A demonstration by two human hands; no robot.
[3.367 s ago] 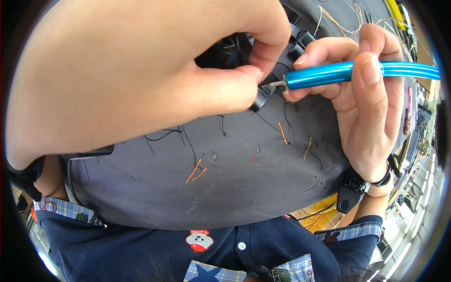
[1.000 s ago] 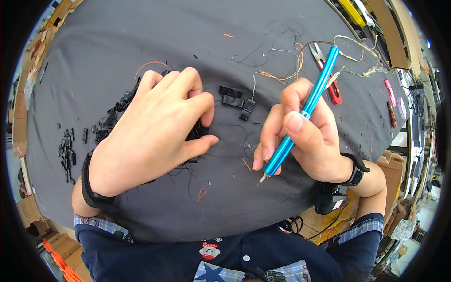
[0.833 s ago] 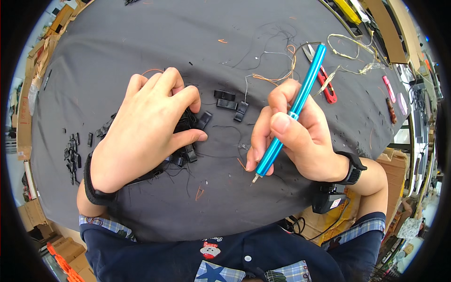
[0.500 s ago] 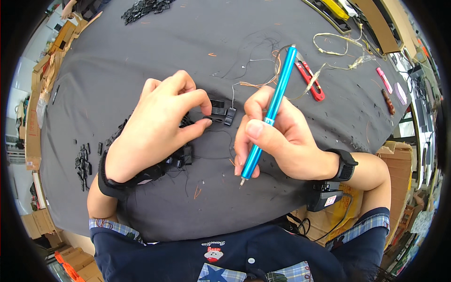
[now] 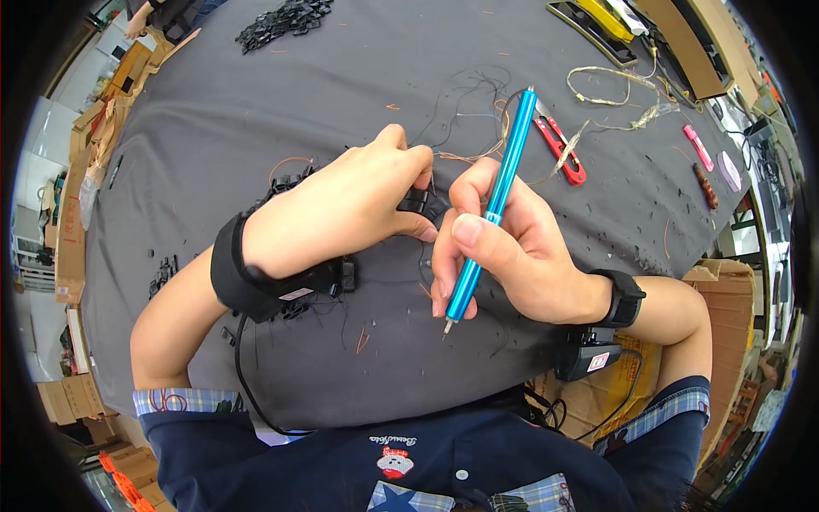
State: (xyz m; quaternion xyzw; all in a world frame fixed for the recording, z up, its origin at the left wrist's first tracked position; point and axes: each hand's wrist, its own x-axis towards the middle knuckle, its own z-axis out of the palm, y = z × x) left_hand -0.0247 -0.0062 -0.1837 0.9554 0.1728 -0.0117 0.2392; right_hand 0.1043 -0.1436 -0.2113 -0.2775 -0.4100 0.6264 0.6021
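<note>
A slim blue pen-shaped tool (image 5: pixel 510 149) with a narrow metal tip is gripped in my right hand (image 5: pixel 520 243); it slants, its tip pointing down toward me. To the left, my left hand (image 5: pixel 345 200) curls thumb and forefinger around a small black plastic part (image 5: pixel 414 201) lying on the dark cloth. Much of that part is hidden by the fingers. Beneath and behind my left hand, more small black parts (image 5: pixel 286 185) with thin wires lie in a heap, partly covered.
Red-handled thread snips (image 5: pixel 559 149) lie beyond my right hand, beside a tangle of pale cord (image 5: pixel 610 94). A pink marker (image 5: pixel 698 147) is at the right. A pile of black pieces (image 5: pixel 281 24) sits at the far side. Copper wire scraps dot the cloth (image 5: pixel 409 341).
My left hand has moved right and slightly away, its thumb and forefinger now around the black part. My right hand stays nearly in place with the blue tool.
</note>
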